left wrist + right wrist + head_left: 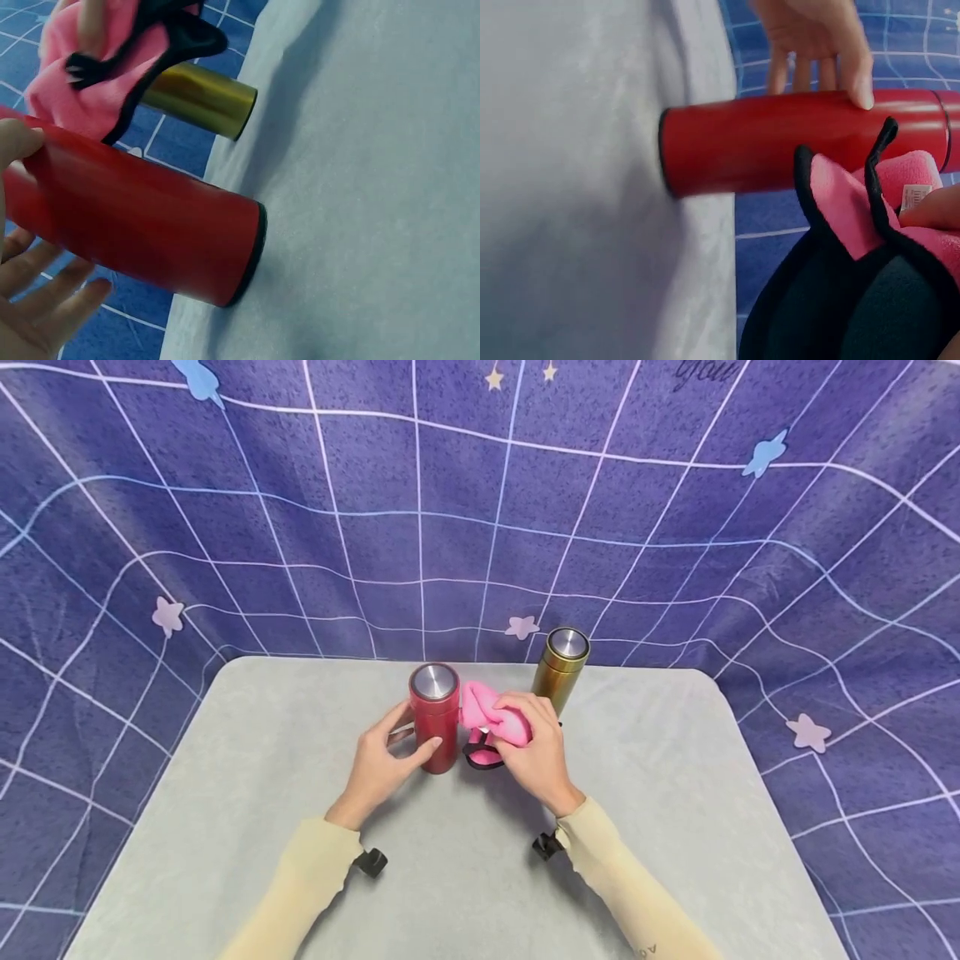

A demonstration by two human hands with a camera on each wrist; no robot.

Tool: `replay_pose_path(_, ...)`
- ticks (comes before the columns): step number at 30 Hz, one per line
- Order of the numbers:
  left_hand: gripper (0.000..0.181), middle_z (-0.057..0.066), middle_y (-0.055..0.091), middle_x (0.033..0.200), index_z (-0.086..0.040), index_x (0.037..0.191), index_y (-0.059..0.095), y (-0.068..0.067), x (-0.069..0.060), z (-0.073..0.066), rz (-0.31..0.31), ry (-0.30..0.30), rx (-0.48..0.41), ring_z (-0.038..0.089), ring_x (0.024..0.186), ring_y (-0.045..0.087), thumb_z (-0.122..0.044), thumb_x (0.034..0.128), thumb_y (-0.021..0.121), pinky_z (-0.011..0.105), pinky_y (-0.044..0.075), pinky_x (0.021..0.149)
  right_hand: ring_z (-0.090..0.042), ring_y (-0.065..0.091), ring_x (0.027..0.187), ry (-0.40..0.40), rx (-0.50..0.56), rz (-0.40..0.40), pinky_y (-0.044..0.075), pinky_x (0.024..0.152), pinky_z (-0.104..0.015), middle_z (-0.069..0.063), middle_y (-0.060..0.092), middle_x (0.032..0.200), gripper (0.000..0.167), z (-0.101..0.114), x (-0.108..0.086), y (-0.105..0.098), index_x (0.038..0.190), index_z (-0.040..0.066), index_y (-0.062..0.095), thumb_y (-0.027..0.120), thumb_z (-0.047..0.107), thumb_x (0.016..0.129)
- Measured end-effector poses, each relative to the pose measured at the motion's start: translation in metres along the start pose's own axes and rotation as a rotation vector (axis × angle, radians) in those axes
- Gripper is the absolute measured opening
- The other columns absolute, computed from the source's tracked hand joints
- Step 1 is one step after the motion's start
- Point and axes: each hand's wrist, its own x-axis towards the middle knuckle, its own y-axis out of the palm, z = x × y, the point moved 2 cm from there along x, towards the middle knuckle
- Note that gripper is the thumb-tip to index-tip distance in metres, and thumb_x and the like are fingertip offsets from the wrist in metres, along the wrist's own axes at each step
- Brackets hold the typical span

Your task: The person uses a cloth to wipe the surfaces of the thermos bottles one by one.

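Observation:
A red thermos flask [435,727] with a silver-topped lid stands upright on the table. My left hand [386,760] holds it from the left, thumb on the near side; in the left wrist view the lower fingers [64,307] are spread out beside the flask. To its right, my right hand [536,747] grips a bunched pink cloth [480,706] with black edging, held close to the flask. The right wrist view shows a dark side of the cloth, a black loop and a white label [915,197] near the thumb. What the right palm covers is hidden.
A gold thermos flask [558,672] stands upright behind my right hand, partly covered by it. The pale grey tabletop [465,877] meets a blue-purple grid-patterned curtain [450,543] at the back and sides. Small black mounts [371,862] sit at both wrists.

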Motion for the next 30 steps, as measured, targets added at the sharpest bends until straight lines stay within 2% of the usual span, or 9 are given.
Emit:
replay_pose_path(3,0.075,0.011,0.069,0.14,-0.014,0.152,0.057,0.002,-0.001,0.002,0.022,-0.007,0.03,0.031,0.125,0.07,-0.02,0.0869,0.092,0.046,0.06,0.103,-0.024,0.058,0.109,0.019,0.002,-0.008,0.047,0.092,-0.039,0.0,0.075,0.118,0.043,0.003,0.006,0.002,0.111,0.017,0.076,0.084,-0.003,0.073)
replay_pose_path(8,0.079,0.007,0.072,0.134,-0.02,0.151,0.056,0.004,-0.001,0.008,0.074,-0.053,0.077,0.026,0.12,0.071,-0.032,0.0838,0.095,0.046,0.061,0.1,-0.024,0.058,0.11,0.037,-0.004,-0.004,0.047,0.093,-0.039,0.0,0.075,0.116,0.042,0.006,0.016,0.002,0.112,0.016,0.076,0.084,-0.001,0.074)
replay_pose_path(13,0.076,0.011,0.073,0.127,-0.016,0.149,0.06,0.002,-0.001,0.01,0.099,-0.07,0.106,0.03,0.111,0.074,-0.033,0.0842,0.095,0.045,0.064,0.093,-0.025,0.058,0.108,0.021,0.007,0.003,0.047,0.092,-0.04,-0.001,0.075,0.115,0.042,0.009,0.027,0.003,0.113,0.015,0.076,0.084,-0.001,0.075)
replay_pose_path(19,0.073,0.013,0.073,0.127,-0.014,0.147,0.061,0.0,0.002,0.007,0.131,-0.092,0.13,0.032,0.106,0.077,-0.036,0.0853,0.094,0.045,0.065,0.091,-0.027,0.06,0.108,0.013,0.061,-0.036,0.046,0.092,-0.039,-0.004,0.075,0.116,0.042,0.012,0.04,0.001,0.115,0.012,0.075,0.087,-0.001,0.076)
replay_pose_path(25,0.063,0.013,0.075,0.123,-0.013,0.137,0.068,-0.003,0.001,0.006,0.081,-0.076,0.082,0.034,0.096,0.079,-0.028,0.0835,0.096,0.043,0.067,0.085,-0.032,0.061,0.106,0.044,0.108,-0.077,0.046,0.089,-0.034,-0.011,0.075,0.115,0.048,0.018,0.053,-0.002,0.119,0.007,0.074,0.089,-0.005,0.075)
replay_pose_path(30,0.051,0.011,0.077,0.117,-0.016,0.129,0.07,-0.004,0.003,0.005,0.057,-0.071,0.052,0.032,0.092,0.08,-0.027,0.0851,0.095,0.041,0.067,0.083,-0.035,0.064,0.112,0.069,0.173,-0.082,0.048,0.096,-0.027,-0.021,0.072,0.119,0.049,0.037,0.064,-0.008,0.124,-0.005,0.069,0.085,-0.012,0.079)
